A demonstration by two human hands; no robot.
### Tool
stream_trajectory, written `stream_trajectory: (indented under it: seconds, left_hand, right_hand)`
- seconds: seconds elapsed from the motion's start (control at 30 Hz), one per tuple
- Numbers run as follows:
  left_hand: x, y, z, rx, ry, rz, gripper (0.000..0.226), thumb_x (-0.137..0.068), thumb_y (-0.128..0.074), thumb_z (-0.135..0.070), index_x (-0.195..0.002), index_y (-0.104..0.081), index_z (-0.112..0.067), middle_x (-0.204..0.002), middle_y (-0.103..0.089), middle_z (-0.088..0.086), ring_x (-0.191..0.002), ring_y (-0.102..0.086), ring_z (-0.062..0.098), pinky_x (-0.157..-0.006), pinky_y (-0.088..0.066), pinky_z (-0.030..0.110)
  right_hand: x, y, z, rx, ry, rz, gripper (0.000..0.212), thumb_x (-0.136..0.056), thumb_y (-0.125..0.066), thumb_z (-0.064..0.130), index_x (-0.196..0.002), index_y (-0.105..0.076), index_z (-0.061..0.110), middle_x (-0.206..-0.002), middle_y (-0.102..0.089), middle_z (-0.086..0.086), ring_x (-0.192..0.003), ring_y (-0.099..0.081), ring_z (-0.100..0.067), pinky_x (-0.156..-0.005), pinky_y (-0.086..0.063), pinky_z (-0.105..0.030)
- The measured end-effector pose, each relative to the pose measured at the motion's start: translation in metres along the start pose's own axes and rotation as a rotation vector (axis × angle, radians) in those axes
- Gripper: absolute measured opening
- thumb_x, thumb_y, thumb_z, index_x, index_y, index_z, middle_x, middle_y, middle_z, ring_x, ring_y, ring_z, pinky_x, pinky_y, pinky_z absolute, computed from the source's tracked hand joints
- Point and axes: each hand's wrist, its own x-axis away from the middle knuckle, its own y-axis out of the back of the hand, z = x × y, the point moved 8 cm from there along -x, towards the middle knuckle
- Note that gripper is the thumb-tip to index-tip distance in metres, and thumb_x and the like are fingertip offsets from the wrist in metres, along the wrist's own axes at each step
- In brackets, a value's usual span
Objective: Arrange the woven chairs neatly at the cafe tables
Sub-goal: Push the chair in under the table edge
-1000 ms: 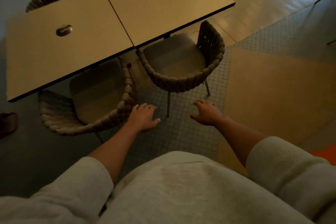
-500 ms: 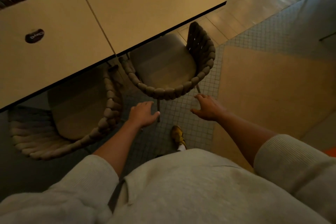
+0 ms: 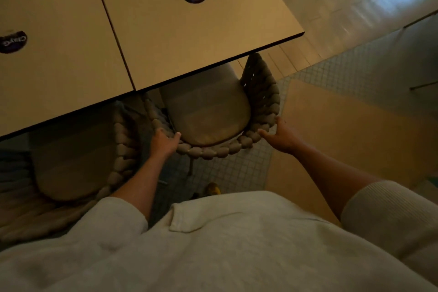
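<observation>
A second chair (image 3: 71, 161) sits tucked under the left table (image 3: 59, 54). The left hand (image 3: 163, 142) and right hand (image 3: 282, 136) grip the woven back (both sides) of the chair (image 3: 208, 111), half under the right table (image 3: 189, 31).

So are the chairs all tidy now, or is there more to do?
Nearly. The left chair already sits tucked under its table, so it looks done. The right chair is in hand: the left hand and right hand are both on its woven back, with the seat partly under the right table. It may need straightening. Chairs on the far side are out of view.
</observation>
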Motion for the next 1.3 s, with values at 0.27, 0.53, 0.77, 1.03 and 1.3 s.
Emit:
stream_trajectory:
  seconds: [0.27,0.53,0.77,1.03,1.3]
  left_hand:
    - [-0.02,-0.01,-0.003,0.171,0.187,-0.054,0.053,-0.095,-0.069,-0.029,-0.136,-0.054,0.002,-0.134,-0.06,0.015,-0.126,-0.056,0.032,-0.091,-0.042,0.031]
    - [-0.031,-0.036,-0.028,0.354,0.279,-0.159,0.039,-0.095,-0.067,-0.034,-0.118,-0.067,-0.002,-0.117,-0.067,0.013,-0.104,-0.063,0.028,-0.076,-0.042,0.029]
    - [-0.034,-0.065,-0.037,0.421,0.387,-0.268,0.07,-0.092,-0.069,-0.043,-0.147,-0.045,-0.007,-0.148,-0.05,0.014,-0.131,-0.051,0.032,-0.109,-0.045,0.043]
    - [-0.044,-0.073,0.001,0.406,0.47,-0.44,0.075,-0.087,-0.075,-0.029,-0.148,-0.041,-0.003,-0.147,-0.05,0.018,-0.132,-0.052,0.033,-0.108,-0.044,0.038]
    - [-0.103,-0.071,0.049,0.436,0.489,-0.418,0.065,-0.09,-0.075,-0.021,-0.144,-0.043,-0.004,-0.141,-0.055,0.019,-0.124,-0.057,0.033,-0.09,-0.045,0.034]
  right_hand:
    - [-0.078,0.017,-0.007,-0.028,-0.029,0.079,0.095,-0.087,-0.063,0.065,-0.157,-0.024,0.014,-0.155,-0.043,-0.014,-0.137,-0.048,-0.034,-0.107,-0.047,-0.047]
    - [-0.164,0.052,-0.026,-0.009,0.008,0.162,0.095,-0.084,-0.062,0.069,-0.153,-0.032,0.011,-0.149,-0.046,-0.016,-0.132,-0.051,-0.038,-0.102,-0.05,-0.049]
    - [-0.246,0.072,-0.044,0.132,-0.024,0.182,0.091,-0.091,-0.061,0.061,-0.155,-0.027,0.005,-0.154,-0.041,-0.021,-0.136,-0.046,-0.04,-0.106,-0.046,-0.051]
    - [-0.295,0.049,-0.037,0.074,-0.101,0.191,0.078,-0.089,-0.069,0.05,-0.144,-0.038,0.005,-0.134,-0.056,-0.019,-0.118,-0.059,-0.038,-0.094,-0.055,-0.05]
    - [-0.329,0.017,-0.055,0.027,-0.149,0.119,0.065,-0.094,-0.066,0.038,-0.139,-0.034,0.003,-0.128,-0.056,-0.023,-0.113,-0.06,-0.042,-0.089,-0.055,-0.053]
